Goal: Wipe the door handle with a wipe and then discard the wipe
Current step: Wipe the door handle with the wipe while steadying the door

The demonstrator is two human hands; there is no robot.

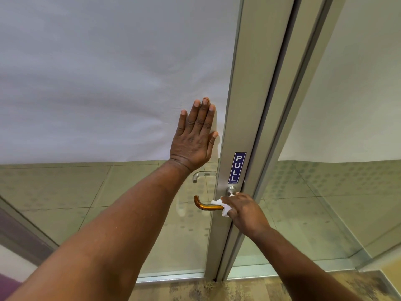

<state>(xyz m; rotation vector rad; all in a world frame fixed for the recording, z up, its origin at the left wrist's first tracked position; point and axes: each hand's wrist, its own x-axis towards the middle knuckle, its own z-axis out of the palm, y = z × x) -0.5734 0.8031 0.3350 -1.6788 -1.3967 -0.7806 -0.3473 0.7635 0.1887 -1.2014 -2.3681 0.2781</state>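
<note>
Right hand (243, 210) is down on the lever, fingers curled and closed over a crumpled white wipe (221, 207) that's wrapped around the door handle (206, 205) at the end nearest its pivot on the metal door frame (236, 118). That handle runs level, long axis pointing left away from the hand, its coppery bare stretch ending in a downturned tip, so by my read the stroke to come is a slide leftward along the bar toward that tip. It's the right hand's job, no question: it's already on the bar, while the left hand (195, 135) sits higher up, fingers spread flat, palm pressed against the frosted glass panel (104, 72) just beside the frame, apparently steadying the door. A blue PULL sign (237, 167) sits on the frame just above the pivot. Through the glass, a second lever (201, 175) shows on the far side. Wiping looks under way, with most of the bar still uncovered; no bin is in view for the discard.
</note>
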